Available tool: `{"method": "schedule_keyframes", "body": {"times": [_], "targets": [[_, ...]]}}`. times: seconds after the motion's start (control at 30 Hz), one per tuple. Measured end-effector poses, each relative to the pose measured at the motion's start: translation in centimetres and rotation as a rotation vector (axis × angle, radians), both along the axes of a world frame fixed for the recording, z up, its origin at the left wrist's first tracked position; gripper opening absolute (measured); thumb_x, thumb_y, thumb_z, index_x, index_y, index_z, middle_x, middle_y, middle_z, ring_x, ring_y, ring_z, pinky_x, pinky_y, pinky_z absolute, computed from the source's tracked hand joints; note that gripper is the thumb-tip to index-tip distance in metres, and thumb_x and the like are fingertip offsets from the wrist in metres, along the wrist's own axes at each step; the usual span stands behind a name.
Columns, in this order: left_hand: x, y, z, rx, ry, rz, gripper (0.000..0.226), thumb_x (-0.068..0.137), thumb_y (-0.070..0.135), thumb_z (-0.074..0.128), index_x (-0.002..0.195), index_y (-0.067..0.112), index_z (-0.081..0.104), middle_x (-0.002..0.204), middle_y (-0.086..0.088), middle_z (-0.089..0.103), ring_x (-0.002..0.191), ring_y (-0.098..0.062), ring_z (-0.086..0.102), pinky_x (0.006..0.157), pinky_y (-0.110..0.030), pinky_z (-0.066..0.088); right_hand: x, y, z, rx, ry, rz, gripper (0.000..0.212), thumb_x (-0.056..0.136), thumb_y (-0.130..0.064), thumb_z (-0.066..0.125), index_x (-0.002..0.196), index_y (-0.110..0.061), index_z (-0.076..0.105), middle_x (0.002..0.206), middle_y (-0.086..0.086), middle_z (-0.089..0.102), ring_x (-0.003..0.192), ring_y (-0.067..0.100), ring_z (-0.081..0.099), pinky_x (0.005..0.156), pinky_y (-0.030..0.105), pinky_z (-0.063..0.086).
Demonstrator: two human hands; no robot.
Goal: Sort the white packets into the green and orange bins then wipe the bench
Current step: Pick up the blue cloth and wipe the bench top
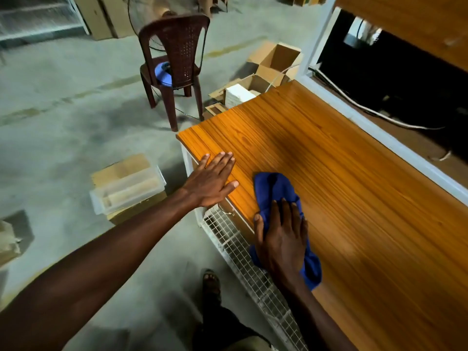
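Observation:
The orange wooden bench (342, 173) runs from the near right to the far middle. A blue cloth (274, 188) lies on its near left part. My right hand (281, 239) presses flat on the cloth, with the fingers spread over it and cloth showing beyond the fingertips and beside the wrist. My left hand (212, 181) rests flat and open on the bench's left edge near the corner, holding nothing. No white packets and no green or orange bins are in view.
A dark brown plastic chair (174, 62) stands on the concrete floor beyond the bench corner. Open cardboard boxes (273, 69) sit at the bench's far end. A clear plastic box on cardboard (126, 188) lies left of the bench. A white wire grid (243, 252) hangs below the bench edge.

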State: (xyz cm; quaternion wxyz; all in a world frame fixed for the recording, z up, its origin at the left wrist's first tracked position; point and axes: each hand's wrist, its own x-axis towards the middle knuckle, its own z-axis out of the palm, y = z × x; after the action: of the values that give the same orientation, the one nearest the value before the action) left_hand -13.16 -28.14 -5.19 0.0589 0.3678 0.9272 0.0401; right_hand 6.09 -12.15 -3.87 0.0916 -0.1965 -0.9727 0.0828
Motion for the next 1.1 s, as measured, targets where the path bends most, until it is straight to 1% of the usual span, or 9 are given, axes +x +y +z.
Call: {"method": "schedule_keyframes", "body": {"times": [0.1,0.2,0.37,0.5,0.77,0.87,0.97,1.03,1.1], "targets": [[-2.9,-0.9,0.4,-0.008,0.016,0.009,0.075,0.100,0.061,0.013,0.158,0.014,0.001,0.167,-0.005,-0.003,0.153,-0.021,-0.005,0.122,-0.051,-0.002,-3.0,-1.6,-0.1,-0.003,0.015,-0.004,0.063,0.098,-0.055,0.042,0.142,-0.011,0.050,0.148,0.013,0.050,0.142,0.036,0.038,0.115,0.057,0.029],[-5.7,-1.8,0.6,-0.029,0.025,0.017,0.077,0.099,0.062,0.010,0.158,0.013,0.003,0.167,-0.006,0.000,0.153,-0.021,-0.002,0.122,-0.051,0.001,-6.0,-3.2,-0.2,-0.005,0.015,-0.001,0.062,0.097,-0.053,0.045,0.143,-0.012,0.050,0.149,0.014,0.050,0.142,0.036,0.039,0.113,0.056,0.032],[-10.0,-4.0,0.7,-0.050,0.040,0.082,0.077,0.098,0.061,0.011,0.158,0.012,0.003,0.167,-0.007,0.000,0.153,-0.022,-0.001,0.123,-0.049,0.000,-11.1,-5.4,-0.3,-0.012,0.000,0.052,0.062,0.097,-0.051,0.043,0.144,-0.011,0.049,0.151,0.015,0.048,0.144,0.035,0.037,0.114,0.057,0.031],[-12.5,-5.9,0.6,-0.035,0.023,0.104,0.075,0.101,0.059,0.015,0.158,0.012,0.002,0.167,-0.007,0.000,0.153,-0.022,-0.001,0.123,-0.049,0.001,-14.6,-7.2,-0.3,0.002,-0.025,0.091,0.063,0.100,-0.054,0.036,0.147,-0.013,0.045,0.154,0.014,0.043,0.147,0.033,0.032,0.117,0.057,0.028],[-16.0,-10.1,0.0,0.010,-0.004,0.058,0.074,0.100,0.057,0.010,0.158,0.011,0.003,0.167,-0.008,0.002,0.153,-0.022,-0.001,0.123,-0.049,0.003,-21.1,-10.8,-0.4,-0.023,0.007,0.079,0.069,0.096,-0.060,0.032,0.147,-0.015,0.044,0.155,0.011,0.042,0.148,0.031,0.029,0.119,0.055,0.025],[-16.8,-11.5,-0.3,0.038,-0.017,0.027,0.071,0.102,0.054,0.013,0.158,0.011,0.003,0.166,-0.008,0.001,0.153,-0.022,-0.002,0.123,-0.048,0.001,-22.4,-11.6,-0.8,0.002,0.035,0.081,0.068,0.095,-0.061,0.033,0.144,-0.015,0.049,0.152,0.010,0.046,0.146,0.032,0.033,0.116,0.055,0.030],[-17.2,-12.5,-0.6,0.069,-0.047,0.000,0.070,0.103,0.054,0.013,0.157,0.012,0.002,0.166,-0.007,0.000,0.153,-0.021,-0.003,0.123,-0.047,-0.001,-23.4,-12.2,-1.2,0.018,0.071,0.078,0.064,0.096,-0.060,0.034,0.136,-0.016,0.058,0.146,0.009,0.054,0.140,0.032,0.042,0.111,0.051,0.036],[-17.4,-13.2,-0.9,0.087,-0.049,-0.005,0.070,0.103,0.054,0.014,0.157,0.012,0.003,0.166,-0.007,0.000,0.153,-0.020,-0.003,0.124,-0.047,-0.001,-23.9,-12.6,-1.4,0.025,0.123,0.115,0.056,0.098,-0.055,0.037,0.128,-0.015,0.063,0.140,0.008,0.059,0.135,0.032,0.048,0.107,0.049,0.039],[-17.5,-14.0,-1.1,0.117,-0.042,0.012,0.070,0.103,0.053,0.017,0.158,0.012,0.006,0.166,-0.007,0.003,0.153,-0.020,-0.002,0.124,-0.046,0.000,-24.4,-12.8,-1.6,0.041,0.189,0.190,0.044,0.100,-0.047,0.047,0.123,-0.015,0.067,0.134,0.007,0.064,0.130,0.031,0.052,0.104,0.047,0.041]]}}
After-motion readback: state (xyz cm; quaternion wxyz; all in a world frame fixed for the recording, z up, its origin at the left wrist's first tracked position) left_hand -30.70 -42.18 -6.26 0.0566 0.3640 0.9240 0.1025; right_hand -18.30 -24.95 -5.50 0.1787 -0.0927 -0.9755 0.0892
